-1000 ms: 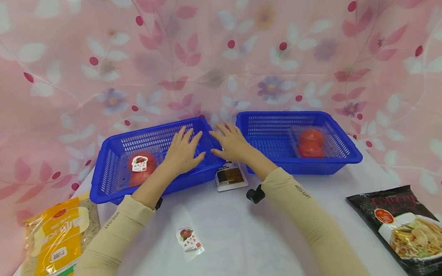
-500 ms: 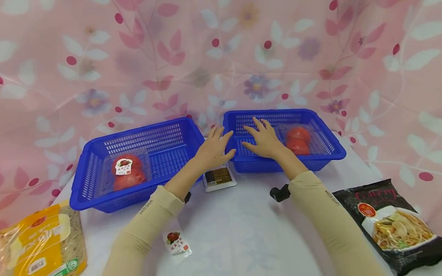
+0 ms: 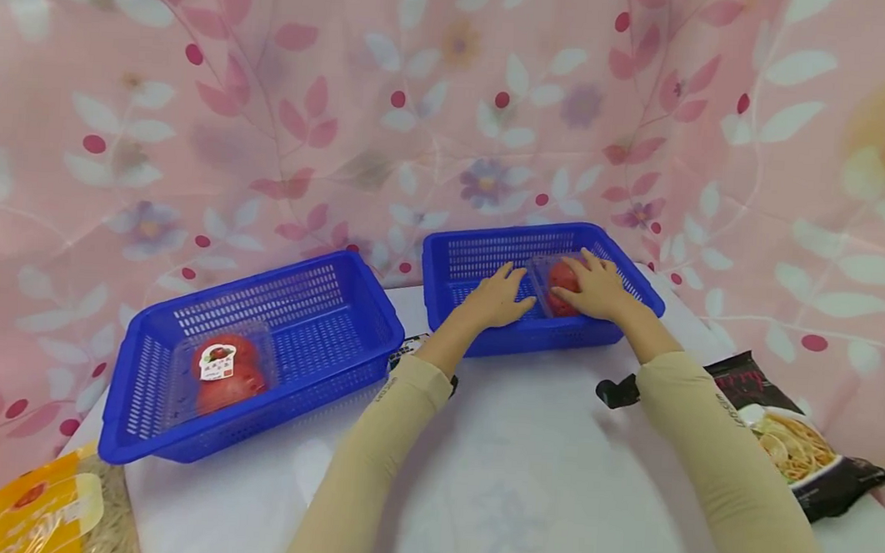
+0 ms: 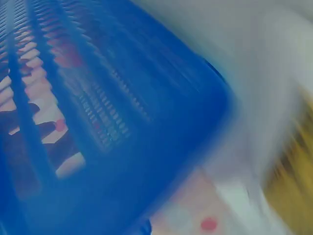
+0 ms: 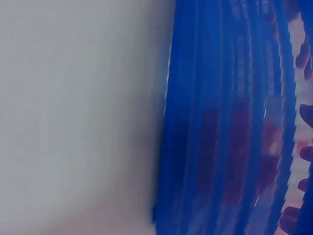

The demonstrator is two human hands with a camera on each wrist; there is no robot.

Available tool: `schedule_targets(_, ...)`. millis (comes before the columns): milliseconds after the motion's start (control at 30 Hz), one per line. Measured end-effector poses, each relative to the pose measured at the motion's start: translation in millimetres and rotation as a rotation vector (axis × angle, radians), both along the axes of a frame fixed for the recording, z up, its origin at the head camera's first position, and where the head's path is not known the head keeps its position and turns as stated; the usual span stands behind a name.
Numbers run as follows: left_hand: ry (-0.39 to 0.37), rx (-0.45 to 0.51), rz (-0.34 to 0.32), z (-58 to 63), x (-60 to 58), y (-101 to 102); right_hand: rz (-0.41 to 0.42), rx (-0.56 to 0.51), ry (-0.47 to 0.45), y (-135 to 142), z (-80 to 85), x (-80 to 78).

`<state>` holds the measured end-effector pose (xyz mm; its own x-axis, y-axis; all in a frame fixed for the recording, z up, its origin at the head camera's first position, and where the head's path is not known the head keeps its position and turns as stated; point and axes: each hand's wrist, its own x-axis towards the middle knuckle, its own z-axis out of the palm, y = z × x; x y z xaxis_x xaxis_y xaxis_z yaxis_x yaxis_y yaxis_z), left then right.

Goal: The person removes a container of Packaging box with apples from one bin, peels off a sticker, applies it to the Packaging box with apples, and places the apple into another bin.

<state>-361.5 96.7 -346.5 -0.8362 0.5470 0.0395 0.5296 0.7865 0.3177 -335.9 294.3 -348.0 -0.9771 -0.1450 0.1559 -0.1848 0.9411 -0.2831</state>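
Note:
Inside the right blue basket (image 3: 514, 340) lies a clear plastic pack of tomatoes (image 3: 563, 274), near its right end. My right hand (image 3: 598, 291) is over that pack with its fingers spread; whether they touch it I cannot tell. To the left of the pack, my left hand (image 3: 495, 301) reaches over the basket's front rim, its fingers apart and holding nothing. The left blue basket (image 3: 255, 409) contains another tomato pack (image 3: 228, 378) with a white label. Both wrist views are blurred and mostly show basket wall (image 4: 161, 147), with the right one also showing fingers (image 5: 306, 115) beyond the mesh.
A yellow bag (image 3: 32, 505) lies at the lower left. At the right is a black noodle bag (image 3: 794, 437), partly hidden by the right sleeve. Between the baskets a small packet (image 3: 407, 349) shows behind the left forearm. Pink floral cloth (image 3: 422, 100) rises behind.
Both hands have moved right, from the left basket and the space between to the right basket. The right hand now reaches the tomato pack there. The head view has turned right.

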Motion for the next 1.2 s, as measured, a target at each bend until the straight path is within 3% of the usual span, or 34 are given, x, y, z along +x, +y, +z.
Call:
schedule_targets(167,-0.086,0.084,0.003,-1.8,-8.1,24,-0.069,-0.058,-0.080,13,-1.6,-3.5)
schedule_targets(400,-0.163,-0.011,-0.040,-7.4,-13.2,40,-0.020,-0.023,-0.257,6,1.5,-7.6)
schedule_targets(733,-0.192,0.102,-0.054,-6.9,-18.5,46,0.009,-0.086,-0.288,13,4.4,-9.1)
schedule_targets(933,-0.171,0.102,-0.065,-10.8,-18.2,47,0.063,-0.156,-0.261,12,0.1,-6.4)
schedule_targets(1200,-0.146,0.121,-0.054,-15.7,-14.3,47,0.112,-0.139,-0.189,9,-6.1,-5.1)
